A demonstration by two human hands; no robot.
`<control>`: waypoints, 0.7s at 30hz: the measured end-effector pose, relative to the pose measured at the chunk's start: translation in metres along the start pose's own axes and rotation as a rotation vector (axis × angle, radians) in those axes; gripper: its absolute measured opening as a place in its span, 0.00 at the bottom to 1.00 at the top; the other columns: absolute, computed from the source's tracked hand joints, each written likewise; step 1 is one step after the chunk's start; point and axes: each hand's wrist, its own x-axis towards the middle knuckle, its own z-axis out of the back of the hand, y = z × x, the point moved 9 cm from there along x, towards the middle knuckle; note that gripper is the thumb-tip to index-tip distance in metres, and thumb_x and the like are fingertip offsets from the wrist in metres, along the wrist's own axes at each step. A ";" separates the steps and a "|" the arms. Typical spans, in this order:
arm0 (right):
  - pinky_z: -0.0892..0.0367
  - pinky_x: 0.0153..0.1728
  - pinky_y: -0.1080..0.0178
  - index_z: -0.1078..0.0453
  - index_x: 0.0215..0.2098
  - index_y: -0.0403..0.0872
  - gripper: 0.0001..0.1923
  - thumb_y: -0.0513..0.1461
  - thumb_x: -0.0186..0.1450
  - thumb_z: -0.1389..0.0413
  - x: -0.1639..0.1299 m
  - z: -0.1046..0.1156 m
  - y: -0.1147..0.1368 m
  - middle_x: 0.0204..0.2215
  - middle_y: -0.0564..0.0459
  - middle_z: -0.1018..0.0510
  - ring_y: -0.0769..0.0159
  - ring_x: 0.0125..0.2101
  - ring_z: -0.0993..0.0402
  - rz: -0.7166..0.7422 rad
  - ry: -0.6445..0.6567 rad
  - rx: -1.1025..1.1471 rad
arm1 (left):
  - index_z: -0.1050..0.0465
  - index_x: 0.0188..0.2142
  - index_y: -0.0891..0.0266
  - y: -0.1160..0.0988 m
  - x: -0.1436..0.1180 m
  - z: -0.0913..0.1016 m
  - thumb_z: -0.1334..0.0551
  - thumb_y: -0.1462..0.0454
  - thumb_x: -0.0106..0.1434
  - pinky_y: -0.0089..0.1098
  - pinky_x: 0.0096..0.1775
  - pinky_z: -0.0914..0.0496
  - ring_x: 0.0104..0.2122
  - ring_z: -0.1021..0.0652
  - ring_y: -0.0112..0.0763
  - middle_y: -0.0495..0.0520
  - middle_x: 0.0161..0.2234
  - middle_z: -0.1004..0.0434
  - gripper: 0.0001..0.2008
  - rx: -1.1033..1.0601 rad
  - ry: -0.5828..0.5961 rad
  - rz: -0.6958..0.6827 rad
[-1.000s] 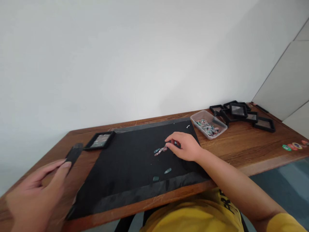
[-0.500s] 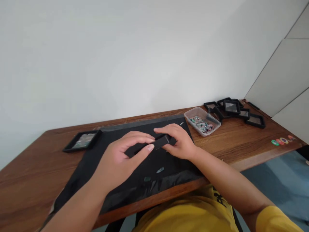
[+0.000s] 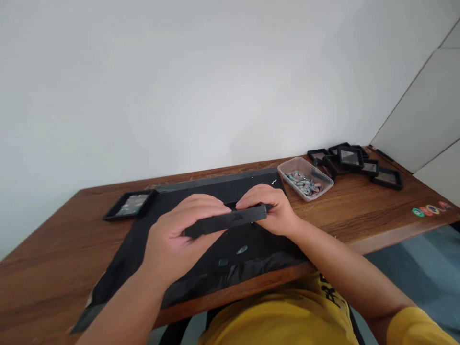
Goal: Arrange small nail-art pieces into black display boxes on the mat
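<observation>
Between my two hands is a black display frame (image 3: 230, 221), held edge-on above the black mat (image 3: 258, 249). My left hand (image 3: 183, 230) is closed on its left end, fingers over the top and thumb beneath. At the other end my right hand (image 3: 269, 206) grips it, with fingers over the upper side. Its window face is hidden from me. On the mat near the front edge lie a small shiny piece (image 3: 242, 249) and a dark greenish piece (image 3: 223, 262).
A clear plastic tub (image 3: 305, 178) of small colourful pieces stands right of the mat. Several black frames (image 3: 350, 157) are piled at the back right. Another frame (image 3: 131, 205), with pieces inside, lies at the left. Round stickers (image 3: 427, 211) mark the right table edge.
The held frame has turned so its long edge faces me and lies more level. My left thumb has shifted from the near edge to beneath it. The camera view has shifted slightly.
</observation>
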 end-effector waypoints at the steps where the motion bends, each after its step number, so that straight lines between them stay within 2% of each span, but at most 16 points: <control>1: 0.23 0.52 0.52 0.18 0.39 0.53 0.12 0.48 0.74 0.40 0.000 0.001 0.001 0.39 0.49 0.12 0.59 0.42 0.15 0.005 -0.022 -0.022 | 0.16 0.38 0.53 -0.003 0.000 0.001 0.30 0.70 0.65 0.36 0.39 0.19 0.37 0.15 0.35 0.48 0.34 0.13 0.08 0.035 -0.015 -0.038; 3: 0.26 0.56 0.50 0.18 0.41 0.53 0.07 0.45 0.73 0.38 0.000 0.006 0.004 0.46 0.48 0.13 0.58 0.47 0.16 0.020 -0.083 -0.092 | 0.17 0.36 0.52 -0.009 -0.001 0.002 0.30 0.72 0.65 0.37 0.40 0.19 0.37 0.15 0.35 0.46 0.33 0.13 0.10 0.123 -0.039 -0.129; 5: 0.29 0.61 0.46 0.18 0.46 0.55 0.07 0.44 0.73 0.37 -0.001 0.012 0.006 0.55 0.47 0.15 0.56 0.54 0.19 0.011 -0.133 -0.174 | 0.17 0.36 0.50 -0.014 -0.005 0.002 0.32 0.74 0.65 0.39 0.43 0.18 0.42 0.15 0.35 0.46 0.36 0.12 0.13 0.225 -0.056 -0.219; 7: 0.33 0.65 0.43 0.22 0.57 0.55 0.17 0.46 0.71 0.35 -0.002 0.015 0.003 0.63 0.45 0.21 0.52 0.62 0.25 -0.035 -0.144 -0.215 | 0.18 0.36 0.50 -0.017 -0.010 0.004 0.32 0.76 0.64 0.41 0.47 0.18 0.47 0.15 0.37 0.47 0.40 0.11 0.16 0.310 -0.086 -0.277; 10: 0.33 0.67 0.42 0.38 0.74 0.54 0.42 0.50 0.66 0.31 -0.004 0.011 -0.006 0.72 0.41 0.33 0.48 0.70 0.34 -0.122 -0.060 -0.144 | 0.18 0.36 0.51 -0.017 -0.017 0.008 0.31 0.78 0.63 0.43 0.50 0.18 0.52 0.16 0.38 0.47 0.44 0.12 0.16 0.360 -0.141 -0.309; 13: 0.33 0.67 0.44 0.55 0.80 0.53 0.57 0.49 0.63 0.29 -0.008 -0.002 -0.009 0.76 0.39 0.41 0.48 0.72 0.38 -0.165 0.110 -0.004 | 0.18 0.36 0.52 -0.015 -0.021 0.009 0.30 0.79 0.63 0.42 0.50 0.18 0.54 0.16 0.39 0.46 0.46 0.12 0.17 0.376 -0.155 -0.310; 15: 0.35 0.68 0.44 0.60 0.81 0.54 0.62 0.49 0.61 0.27 -0.009 -0.008 -0.010 0.77 0.39 0.44 0.47 0.74 0.41 -0.191 0.187 0.068 | 0.18 0.37 0.52 -0.013 -0.022 0.009 0.31 0.79 0.63 0.43 0.50 0.18 0.55 0.17 0.40 0.47 0.48 0.13 0.17 0.381 -0.157 -0.304; 18: 0.35 0.68 0.43 0.57 0.80 0.55 0.65 0.51 0.56 0.24 -0.008 -0.008 -0.012 0.76 0.39 0.41 0.45 0.73 0.41 -0.228 0.194 0.143 | 0.19 0.37 0.54 -0.014 -0.024 0.009 0.31 0.80 0.63 0.43 0.50 0.18 0.55 0.17 0.40 0.48 0.48 0.13 0.17 0.369 -0.179 -0.321; 21: 0.33 0.66 0.44 0.48 0.76 0.53 0.60 0.50 0.54 0.23 -0.005 -0.004 -0.013 0.71 0.39 0.34 0.45 0.70 0.35 -0.227 0.154 0.182 | 0.19 0.37 0.57 -0.015 -0.023 0.008 0.31 0.81 0.63 0.43 0.50 0.18 0.55 0.17 0.40 0.50 0.49 0.14 0.16 0.357 -0.177 -0.332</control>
